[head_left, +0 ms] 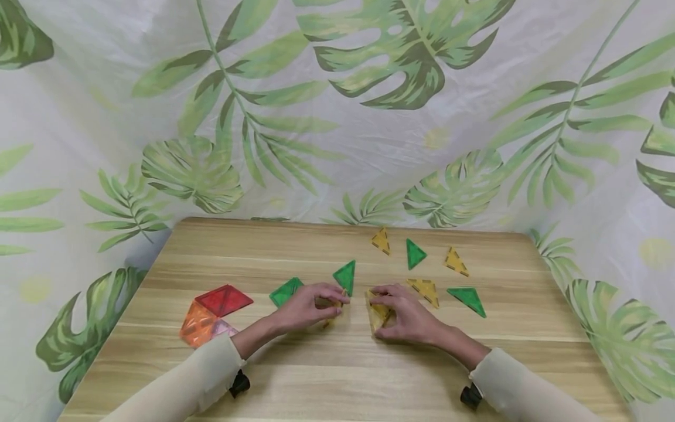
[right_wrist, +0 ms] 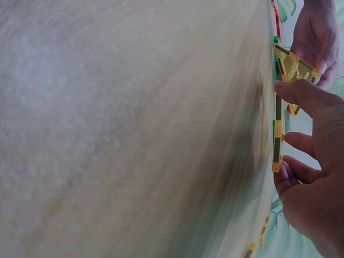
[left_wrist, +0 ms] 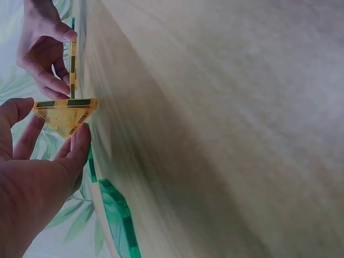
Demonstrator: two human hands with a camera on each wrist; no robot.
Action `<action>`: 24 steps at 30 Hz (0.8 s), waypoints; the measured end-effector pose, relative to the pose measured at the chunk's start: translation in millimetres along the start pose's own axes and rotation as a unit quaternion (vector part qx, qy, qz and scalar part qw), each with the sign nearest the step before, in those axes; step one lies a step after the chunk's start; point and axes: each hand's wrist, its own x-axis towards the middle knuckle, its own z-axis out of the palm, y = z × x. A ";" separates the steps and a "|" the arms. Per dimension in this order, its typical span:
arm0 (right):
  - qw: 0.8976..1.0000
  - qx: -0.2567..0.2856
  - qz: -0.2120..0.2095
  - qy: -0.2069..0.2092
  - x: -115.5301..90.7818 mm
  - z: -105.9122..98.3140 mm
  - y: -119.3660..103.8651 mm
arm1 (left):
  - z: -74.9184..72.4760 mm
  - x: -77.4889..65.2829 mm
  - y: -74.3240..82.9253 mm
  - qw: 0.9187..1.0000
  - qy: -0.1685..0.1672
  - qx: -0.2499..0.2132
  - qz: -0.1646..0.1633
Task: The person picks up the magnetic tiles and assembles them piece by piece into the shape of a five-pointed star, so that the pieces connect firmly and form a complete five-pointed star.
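My left hand (head_left: 308,308) pinches a yellow triangular magnetic tile (left_wrist: 65,115) between thumb and fingers, tilted up from the wooden table (head_left: 327,381). Just to the right, my right hand (head_left: 408,316) grips a yellow tile (head_left: 377,325) at its edges, thumb on the near side and fingers on the far side. In the right wrist view this tile (right_wrist: 278,142) lies low, close over the table. A small gap separates the two hands. One green triangular tile (head_left: 345,275) lies just beyond the left fingertips, and another green piece (head_left: 285,291) is partly hidden behind the left hand.
On the left, red tiles (head_left: 224,300), orange tiles (head_left: 197,325) and a pale purple tile (head_left: 224,328) lie together. Yellow triangles (head_left: 424,290) and green triangles (head_left: 469,300) are scattered at the back right. A leaf-print cloth (head_left: 295,146) hangs behind the table.
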 end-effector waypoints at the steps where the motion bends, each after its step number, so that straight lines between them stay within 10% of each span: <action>1: 1.000 0.004 0.001 -0.001 0.0 0.5 -0.2 | 0.5 -0.4 -0.7 1.000 0.001 0.003 -0.002; 24: 0.998 0.041 0.003 -0.036 1.7 12.4 -8.1 | 0.4 0.4 -4.7 0.999 0.007 0.007 -0.038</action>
